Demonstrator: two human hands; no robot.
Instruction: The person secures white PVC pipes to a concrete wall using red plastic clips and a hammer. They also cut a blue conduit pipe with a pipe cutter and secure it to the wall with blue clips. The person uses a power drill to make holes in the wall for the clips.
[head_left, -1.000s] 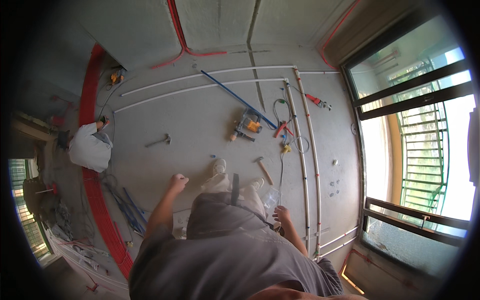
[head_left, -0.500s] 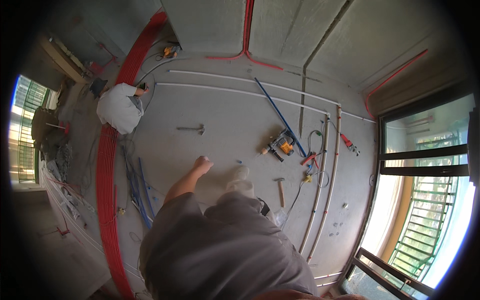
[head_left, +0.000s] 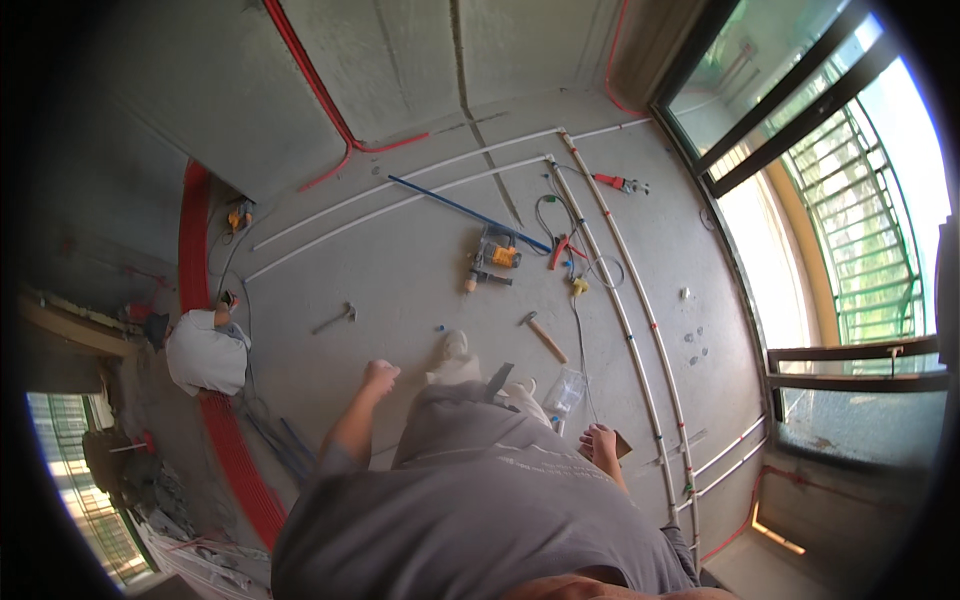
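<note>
My left hand (head_left: 379,380) is closed and hangs over the floor left of my white shoe (head_left: 455,352); whatever its fingers may hold is hidden. Low on the right, my right hand (head_left: 600,444) grips a flat brown piece (head_left: 623,445) whose kind I cannot make out. A clear plastic bag (head_left: 567,391) lies just beyond that hand, and a wooden-handled hammer (head_left: 547,339) lies past the bag. Ahead of my left hand rests a grey hammer (head_left: 335,319). Near my shoe is a small blue fitting (head_left: 441,328).
A yellow-and-black rotary hammer (head_left: 494,258) lies ahead beside a blue pipe (head_left: 470,213). White pipes (head_left: 631,340) run along the right; a red power tool (head_left: 620,184) lies beyond them. Cables and red-handled pliers (head_left: 560,251) sit nearby. At left, a person (head_left: 207,352) crouches by red pipes (head_left: 236,465).
My view has turned to the right, so the room appears rotated. My right hand with the flat brown piece has come into view. My left hand stays closed, a little lower and further left.
</note>
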